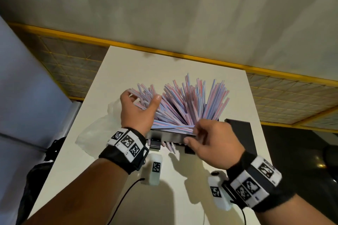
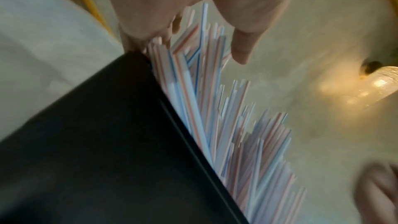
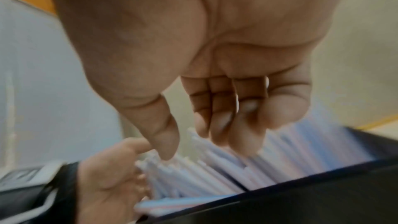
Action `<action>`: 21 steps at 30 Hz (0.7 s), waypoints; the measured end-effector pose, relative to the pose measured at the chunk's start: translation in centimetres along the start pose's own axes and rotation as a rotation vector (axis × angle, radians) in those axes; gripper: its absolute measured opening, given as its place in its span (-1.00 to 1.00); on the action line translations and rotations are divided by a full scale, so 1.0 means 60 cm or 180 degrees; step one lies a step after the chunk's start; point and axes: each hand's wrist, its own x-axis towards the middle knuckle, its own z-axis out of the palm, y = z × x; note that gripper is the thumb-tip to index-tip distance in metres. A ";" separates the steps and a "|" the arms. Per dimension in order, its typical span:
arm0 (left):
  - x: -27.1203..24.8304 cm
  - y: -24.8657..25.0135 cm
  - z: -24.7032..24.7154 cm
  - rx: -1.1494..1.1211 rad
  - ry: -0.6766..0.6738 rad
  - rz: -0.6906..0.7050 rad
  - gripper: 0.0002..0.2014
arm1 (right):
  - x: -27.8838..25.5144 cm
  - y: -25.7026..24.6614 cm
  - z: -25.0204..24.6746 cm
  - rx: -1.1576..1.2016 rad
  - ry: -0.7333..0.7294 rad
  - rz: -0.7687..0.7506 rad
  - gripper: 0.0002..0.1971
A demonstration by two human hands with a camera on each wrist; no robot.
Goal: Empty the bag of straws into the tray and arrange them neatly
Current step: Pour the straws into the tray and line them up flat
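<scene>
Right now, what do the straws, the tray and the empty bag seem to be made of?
Straws: probably thin plastic, white with red and blue stripes. Tray: black and smooth, likely plastic or coated metal; I cannot tell which. Bag: thin clear plastic film, crumpled and translucent on the table.

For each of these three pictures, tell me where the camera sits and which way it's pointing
Head: worn on the head, looking forward and down at the table, tray and straws; both forearms, left hand and right hand show.
Left wrist: looks along the left hand at the straws beside the black tray wall.
Right wrist: looks along the right hand down into the tray; the left hand shows too.
All views share the straws and tray.
</scene>
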 end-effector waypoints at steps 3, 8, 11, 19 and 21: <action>-0.009 0.038 -0.017 0.0267 0.0145 0.0514 -0.05 | -0.007 0.058 -0.029 0.0282 0.0463 0.0897 -0.67; -0.044 0.099 0.012 0.1071 0.0076 0.2445 -0.35 | 0.067 0.129 -0.028 0.0394 0.0066 0.1716 -0.13; -0.073 0.101 0.055 0.1393 -0.0733 0.2569 -0.72 | 0.113 0.118 -0.018 0.0311 0.0019 0.1265 -0.29; -0.060 0.080 0.098 0.1754 -0.0938 0.1123 -0.62 | 0.136 0.066 -0.016 0.0053 0.0018 0.0522 -0.92; -0.056 0.084 0.084 0.1600 -0.0667 0.1179 -0.64 | 0.130 0.050 -0.011 0.0038 0.0005 0.0186 -0.88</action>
